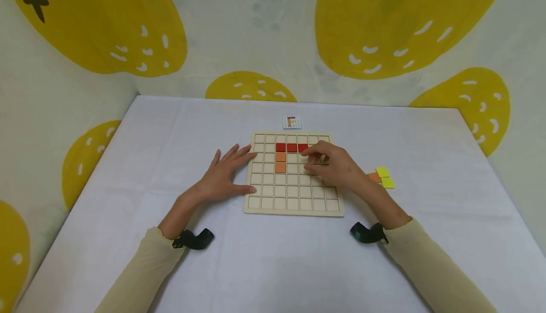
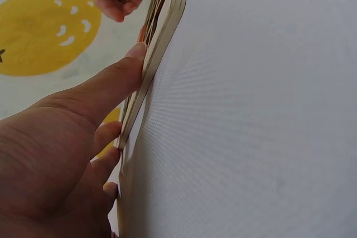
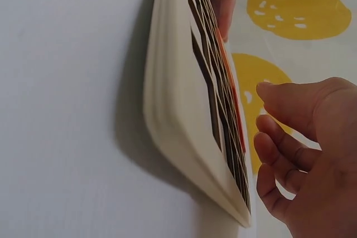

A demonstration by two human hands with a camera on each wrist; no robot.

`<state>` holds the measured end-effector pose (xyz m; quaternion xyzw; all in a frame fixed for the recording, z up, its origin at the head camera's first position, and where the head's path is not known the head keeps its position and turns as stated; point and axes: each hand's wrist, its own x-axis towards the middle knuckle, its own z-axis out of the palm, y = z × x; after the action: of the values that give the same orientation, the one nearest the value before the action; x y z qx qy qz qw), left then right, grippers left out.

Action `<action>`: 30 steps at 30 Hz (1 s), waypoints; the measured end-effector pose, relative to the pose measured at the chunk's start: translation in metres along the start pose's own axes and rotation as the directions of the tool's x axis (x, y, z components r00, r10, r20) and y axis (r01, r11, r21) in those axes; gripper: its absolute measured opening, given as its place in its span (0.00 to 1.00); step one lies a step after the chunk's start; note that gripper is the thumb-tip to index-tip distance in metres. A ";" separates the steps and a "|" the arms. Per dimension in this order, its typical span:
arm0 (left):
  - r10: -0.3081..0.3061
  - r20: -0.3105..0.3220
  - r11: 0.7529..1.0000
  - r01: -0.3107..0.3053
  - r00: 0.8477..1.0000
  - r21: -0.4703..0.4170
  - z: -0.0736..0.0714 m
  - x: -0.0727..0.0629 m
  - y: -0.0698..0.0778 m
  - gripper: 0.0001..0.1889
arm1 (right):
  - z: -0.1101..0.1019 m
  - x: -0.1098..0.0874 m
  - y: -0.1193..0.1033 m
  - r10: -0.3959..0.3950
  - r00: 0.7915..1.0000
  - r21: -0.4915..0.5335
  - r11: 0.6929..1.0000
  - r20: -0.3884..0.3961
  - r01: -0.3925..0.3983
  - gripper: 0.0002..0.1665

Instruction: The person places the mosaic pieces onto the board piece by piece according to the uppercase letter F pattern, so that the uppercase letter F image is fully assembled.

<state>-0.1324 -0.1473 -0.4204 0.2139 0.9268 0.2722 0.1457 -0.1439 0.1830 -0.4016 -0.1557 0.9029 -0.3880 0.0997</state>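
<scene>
A wooden grid board [image 1: 256,204] lies flat on the white table. Three red tiles [image 1: 292,148] form a row in its upper part, and two orange tiles [image 1: 280,167] run down below the leftmost one. My left hand [image 1: 222,175] rests spread against the board's left side, thumb and fingertips at the rim; the left wrist view has the thumb [image 2: 95,90] on the frame edge. Over the right part of the board hovers my right hand [image 1: 337,164], index fingertip close to the rightmost red tile. In the right wrist view, the thumb and loosely bent fingers [image 3: 284,143] stand apart with nothing between them.
To the right of the board, partly behind the right forearm, lie a loose orange tile [image 1: 374,177] and two yellow tiles [image 1: 387,182]. A small patterned card [image 1: 292,122] sits just beyond the board's far edge. A wall with painted yellow shapes borders the table [image 1: 213,128].
</scene>
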 end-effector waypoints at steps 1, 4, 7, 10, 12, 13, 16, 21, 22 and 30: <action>-0.001 0.001 1.000 0.001 1.000 0.000 0.000 0.000 0.000 0.49 | -0.001 -0.001 0.001 0.005 1.000 -0.003 1.000 -0.002 -0.005 0.18; -0.001 -0.001 1.000 0.001 1.000 0.001 0.001 0.001 -0.001 0.49 | -0.006 -0.006 0.004 -0.001 1.000 -0.025 1.000 -0.010 0.001 0.18; -0.001 -0.002 1.000 0.001 1.000 0.001 0.001 0.001 -0.001 0.49 | -0.010 -0.010 0.007 -0.009 1.000 -0.036 0.999 -0.017 0.008 0.17; 0.001 -0.002 1.000 -0.001 1.000 -0.001 0.001 0.001 -0.001 0.50 | -0.015 -0.013 0.012 -0.020 0.999 -0.039 0.999 -0.025 0.020 0.17; 0.000 -0.001 1.000 0.000 1.000 -0.004 0.000 0.001 -0.001 0.50 | -0.018 -0.016 0.015 -0.030 0.999 -0.040 0.999 -0.028 0.029 0.17; 0.001 -0.001 1.000 -0.001 1.000 -0.004 0.000 0.001 -0.001 0.50 | -0.019 -0.017 0.016 -0.038 0.999 -0.041 0.998 -0.031 0.036 0.18; 0.000 -0.001 1.000 0.000 1.000 -0.004 0.000 0.000 -0.001 0.50 | -0.023 -0.021 0.022 -0.053 0.998 -0.042 0.998 -0.040 0.051 0.18; 0.004 -0.006 1.000 -0.004 1.000 -0.005 0.000 0.000 -0.001 0.49 | -0.027 -0.026 0.030 -0.069 0.996 -0.056 0.996 -0.058 0.066 0.18; 0.004 -0.007 1.000 -0.004 1.000 -0.005 0.000 0.000 -0.001 0.49 | -0.028 -0.027 0.032 -0.073 0.996 -0.060 0.996 -0.060 0.069 0.18; 0.010 -0.008 1.000 -0.010 1.000 -0.002 0.001 0.000 -0.001 0.50 | -0.036 -0.039 0.041 -0.071 0.996 -0.065 0.996 -0.058 0.067 0.17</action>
<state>-0.1325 -0.1480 -0.4215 0.2174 0.9259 0.2749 0.1407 -0.1270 0.2476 -0.4048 -0.1780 0.9115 -0.3669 0.0538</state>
